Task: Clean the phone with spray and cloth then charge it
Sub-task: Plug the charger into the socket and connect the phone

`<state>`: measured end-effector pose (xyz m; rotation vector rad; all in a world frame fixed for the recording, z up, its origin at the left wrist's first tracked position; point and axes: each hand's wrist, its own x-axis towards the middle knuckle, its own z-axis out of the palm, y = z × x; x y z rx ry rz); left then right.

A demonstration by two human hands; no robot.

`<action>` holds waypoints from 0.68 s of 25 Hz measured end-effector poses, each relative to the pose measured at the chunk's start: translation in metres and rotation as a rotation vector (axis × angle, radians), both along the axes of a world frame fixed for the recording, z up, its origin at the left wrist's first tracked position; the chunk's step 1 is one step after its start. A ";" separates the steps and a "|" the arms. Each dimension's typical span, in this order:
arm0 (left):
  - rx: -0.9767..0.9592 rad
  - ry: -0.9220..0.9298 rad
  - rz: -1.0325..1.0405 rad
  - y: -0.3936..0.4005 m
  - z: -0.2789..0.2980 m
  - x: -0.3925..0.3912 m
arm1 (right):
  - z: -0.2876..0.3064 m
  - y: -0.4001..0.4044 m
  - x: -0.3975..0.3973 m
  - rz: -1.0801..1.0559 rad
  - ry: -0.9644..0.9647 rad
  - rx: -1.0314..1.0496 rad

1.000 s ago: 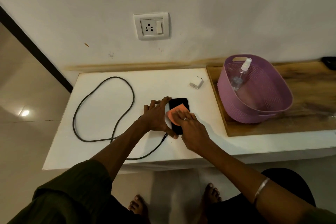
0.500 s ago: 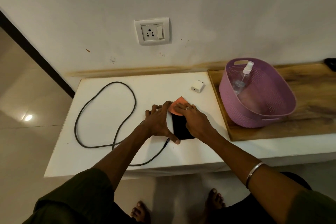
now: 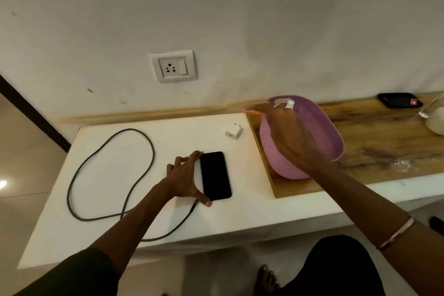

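A home room: wall socket [image 3: 173,66], white counter [image 3: 120,199], tiled floor [image 3: 24,175].

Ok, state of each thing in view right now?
Phone: flat on table, screen dark, no cable in it.
Left hand: steadying phone's edge.
Right hand: over basket, holding cloth.
Cable: looped, loose.
Adapter: unplugged, on table.
Socket: empty.

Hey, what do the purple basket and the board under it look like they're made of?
The purple basket looks like moulded plastic, matte, its walls perforated in a woven-style pattern. The board looks like wood or wood-look laminate: brown grain streaks, slight sheen. Which one, I can't tell.
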<state>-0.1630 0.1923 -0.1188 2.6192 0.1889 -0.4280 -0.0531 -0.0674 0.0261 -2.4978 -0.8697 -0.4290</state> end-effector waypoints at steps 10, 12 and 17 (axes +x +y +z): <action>0.033 0.012 0.002 0.002 -0.007 0.002 | -0.050 -0.078 0.065 -0.094 0.261 -0.354; 0.027 0.009 0.010 0.003 -0.010 0.002 | -0.065 -0.077 0.071 -0.122 0.380 -0.427; 0.009 -0.011 0.013 0.004 -0.013 0.001 | -0.084 -0.073 0.075 -0.096 0.684 -0.352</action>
